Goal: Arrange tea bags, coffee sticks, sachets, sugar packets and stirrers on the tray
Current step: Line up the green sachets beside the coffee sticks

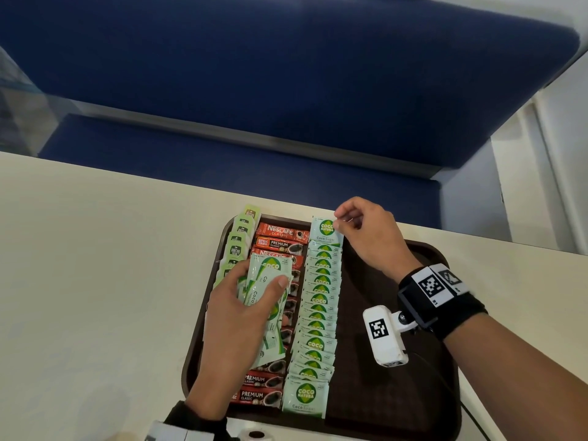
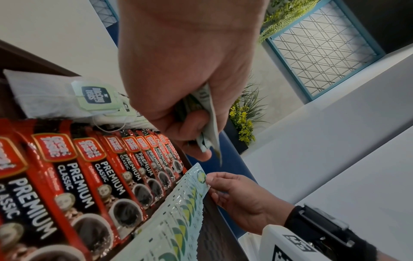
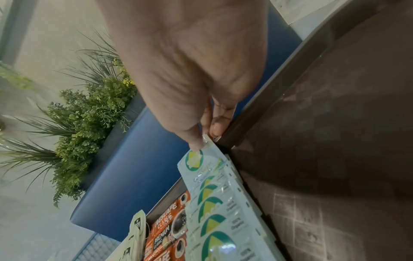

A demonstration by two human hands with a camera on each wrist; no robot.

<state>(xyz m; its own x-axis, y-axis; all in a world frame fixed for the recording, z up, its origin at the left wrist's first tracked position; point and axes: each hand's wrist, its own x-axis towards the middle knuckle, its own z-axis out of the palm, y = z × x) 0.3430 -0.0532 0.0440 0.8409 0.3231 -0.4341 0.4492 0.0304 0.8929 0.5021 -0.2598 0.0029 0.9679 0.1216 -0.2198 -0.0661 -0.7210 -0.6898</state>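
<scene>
A brown tray holds three columns: tea bags on the left, red coffee sticks in the middle, pale green coco sugar packets overlapping on the right. My left hand hovers over the coffee sticks and grips a fanned stack of sugar packets, also seen as sugar packets under my curled fingers. My right hand pinches the top corner of the farthest sugar packet at the tray's far edge; the thumb and finger meet on that packet.
The tray's right half is bare brown surface. The cream table stretches to the left. A blue bench stands beyond the table's far edge. A planter with greenery sits behind the bench.
</scene>
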